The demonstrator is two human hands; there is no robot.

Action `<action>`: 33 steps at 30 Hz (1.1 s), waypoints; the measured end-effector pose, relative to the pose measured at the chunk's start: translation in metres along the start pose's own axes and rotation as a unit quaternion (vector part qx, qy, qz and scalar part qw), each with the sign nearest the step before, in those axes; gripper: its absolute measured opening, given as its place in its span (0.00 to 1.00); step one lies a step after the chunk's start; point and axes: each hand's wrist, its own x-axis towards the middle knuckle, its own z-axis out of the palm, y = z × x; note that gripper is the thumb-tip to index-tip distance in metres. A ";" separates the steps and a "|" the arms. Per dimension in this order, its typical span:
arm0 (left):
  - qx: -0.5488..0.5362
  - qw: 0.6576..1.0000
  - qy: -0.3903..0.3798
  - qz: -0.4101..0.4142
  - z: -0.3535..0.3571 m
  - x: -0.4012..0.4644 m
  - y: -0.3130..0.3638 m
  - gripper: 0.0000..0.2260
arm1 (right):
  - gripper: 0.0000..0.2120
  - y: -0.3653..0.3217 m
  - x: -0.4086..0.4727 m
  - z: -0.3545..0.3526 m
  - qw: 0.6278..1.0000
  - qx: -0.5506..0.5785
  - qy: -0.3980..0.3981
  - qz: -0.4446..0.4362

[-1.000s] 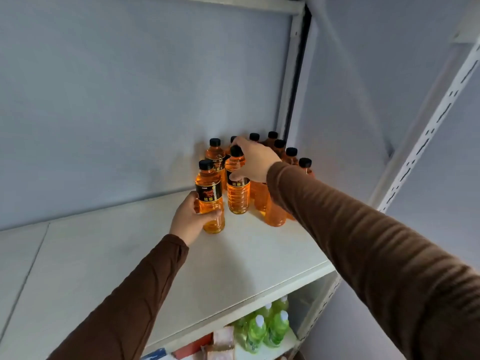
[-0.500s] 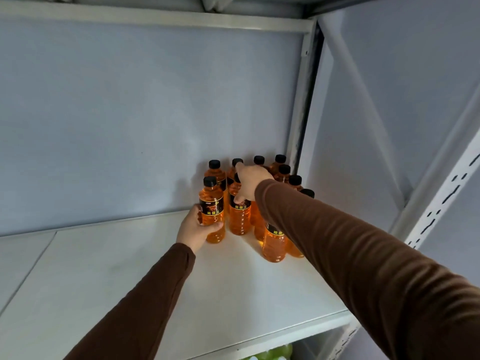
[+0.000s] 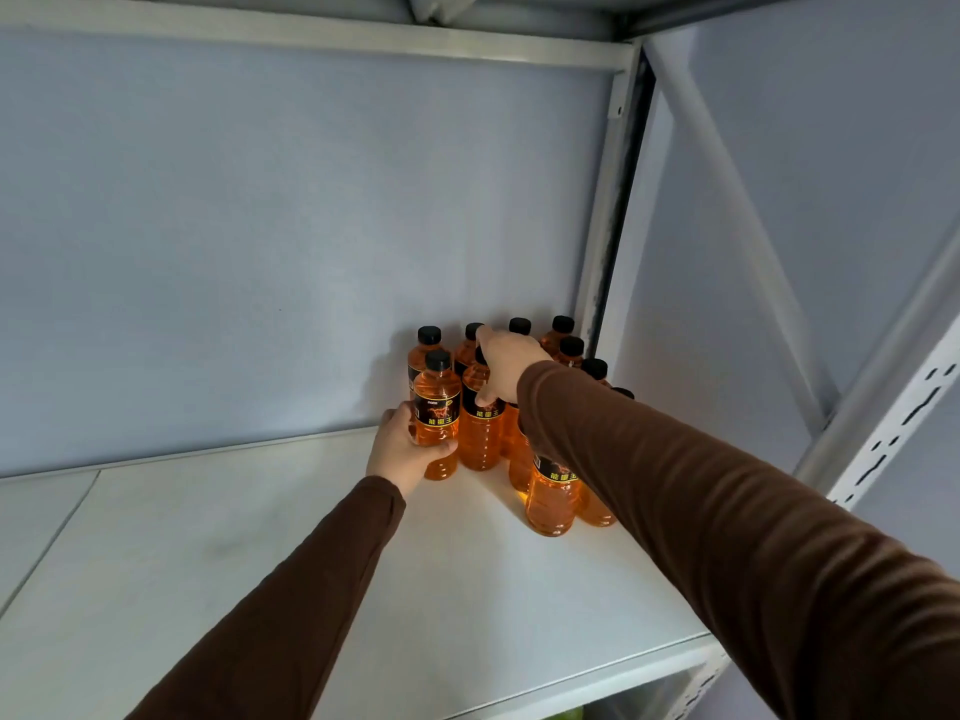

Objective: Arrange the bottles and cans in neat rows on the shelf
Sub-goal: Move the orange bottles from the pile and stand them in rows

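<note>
Several orange drink bottles with black caps and black labels stand clustered in the back right corner of the white shelf [image 3: 363,589]. My left hand [image 3: 400,449] grips the lower body of the front-left bottle [image 3: 438,407], which stands upright on the shelf. My right hand [image 3: 506,363] reaches over the cluster and holds the top of the neighbouring bottle [image 3: 480,439], covering its cap. One more bottle [image 3: 551,498] stands nearest the front, partly behind my right sleeve. Other bottles behind are partly hidden by my hand and arm.
A pale blue back wall [image 3: 260,252] closes the shelf behind. A white metal upright [image 3: 605,226] stands at the back right corner, a perforated post [image 3: 893,433] at the front right. Another shelf board [image 3: 311,28] runs overhead. The shelf surface stretches left.
The view tilted upward, so the lower shelf with green bottles dropped out of sight. Both hands slid their bottles back toward the wall, closer to the cluster.
</note>
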 end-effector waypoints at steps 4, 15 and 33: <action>0.000 1.000 -0.005 0.003 0.001 0.001 0.002 0.28 | 0.41 -0.001 0.002 0.001 1.000 0.002 0.002 -0.004; 0.029 1.000 0.003 -0.008 0.001 0.001 0.003 0.26 | 0.43 0.001 0.001 0.004 0.998 -0.045 0.019 -0.028; 0.514 0.852 -0.046 0.090 -0.111 -0.083 -0.002 0.31 | 0.25 -0.045 -0.042 0.008 0.974 0.001 0.186 -0.129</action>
